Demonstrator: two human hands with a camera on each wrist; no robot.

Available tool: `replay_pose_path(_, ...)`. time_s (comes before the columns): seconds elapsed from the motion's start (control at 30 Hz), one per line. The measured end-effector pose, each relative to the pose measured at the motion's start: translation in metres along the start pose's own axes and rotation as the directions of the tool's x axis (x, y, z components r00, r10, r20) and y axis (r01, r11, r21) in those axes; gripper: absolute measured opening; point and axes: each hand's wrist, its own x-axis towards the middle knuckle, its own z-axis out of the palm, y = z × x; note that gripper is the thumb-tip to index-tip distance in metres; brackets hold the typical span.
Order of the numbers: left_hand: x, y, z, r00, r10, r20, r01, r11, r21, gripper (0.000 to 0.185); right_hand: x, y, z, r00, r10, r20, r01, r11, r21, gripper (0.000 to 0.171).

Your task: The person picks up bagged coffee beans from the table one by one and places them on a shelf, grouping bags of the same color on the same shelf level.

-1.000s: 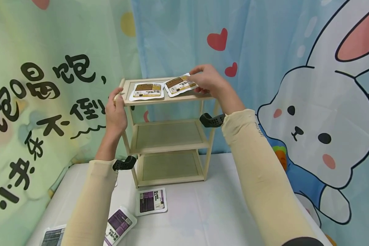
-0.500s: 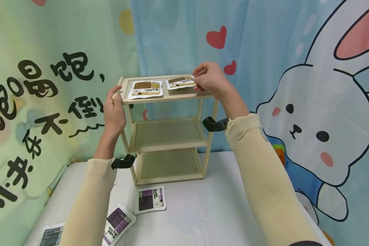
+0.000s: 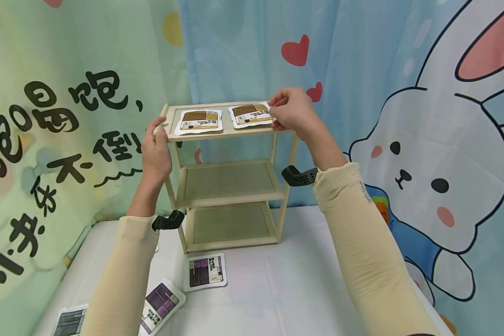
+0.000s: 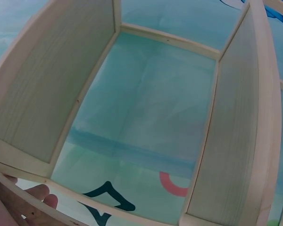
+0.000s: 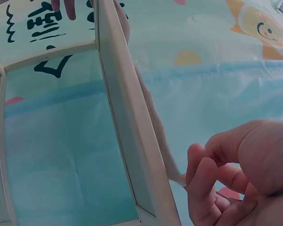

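A pale wooden three-tier shelf [image 3: 230,204] stands upright in the head view. My left hand [image 3: 156,151] grips the left end of its top tier; in the left wrist view the fingers [image 4: 40,192] curl around that wooden edge. Two white sachets with brown and yellow print lie side by side on top: the left sachet [image 3: 199,122] near the left end, the right sachet [image 3: 248,115] beside it. My right hand [image 3: 293,112] pinches the right sachet by its right edge. Seen from the right wrist, thumb and finger [image 5: 205,174] meet at the sachet's corner.
On the white table [image 3: 302,280] in front of the shelf lie a purple-printed sachet [image 3: 206,272] and another purple sachet [image 3: 161,305]. A grey-printed sachet [image 3: 69,322] is partly behind my left sleeve. A printed curtain [image 3: 243,51] hangs behind the shelf.
My right hand has shifted slightly right with its sachet, which was slanted earlier and now sits straighter beside the left one. My left hand keeps its grip on the shelf.
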Motion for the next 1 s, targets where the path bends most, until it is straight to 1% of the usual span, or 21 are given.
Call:
replay_pose_path(0.17,0.0,0.0,0.0,1.0,0.002,0.007,-0.002,1.0,-0.008,0.045,-0.006,0.0,-0.005,0.999,-0.033,-0.006,0.033,0.999,-0.008,0.018)
replay_pose_path(0.37,0.0,0.001,0.001,1.0,0.012,0.003,-0.012,1.0,0.007,0.045,-0.013,0.0,-0.013,0.994,-0.099,-0.054,0.097,0.995,-0.036,0.019)
replay_pose_path(0.53,0.001,0.001,0.0,1.0,0.008,-0.003,-0.008,1.0,0.009,0.045,-0.018,0.007,-0.017,0.984,-0.138,-0.112,0.14,0.99,0.005,0.02)
replay_pose_path(0.73,0.0,0.0,-0.001,1.0,-0.005,0.005,0.004,1.0,0.011,0.045,-0.02,0.023,-0.019,0.97,-0.17,-0.177,0.181,0.982,0.048,0.018)
replay_pose_path(0.87,0.0,-0.002,-0.002,1.0,-0.009,0.003,0.009,1.0,0.012,0.046,-0.023,0.034,-0.018,0.951,-0.206,-0.23,0.222,0.974,0.048,0.022)
replay_pose_path(1.0,0.001,-0.001,-0.001,1.0,-0.005,0.002,0.005,1.0,0.012,0.046,-0.026,0.045,-0.016,0.912,-0.238,-0.335,0.261,0.965,0.024,0.025)
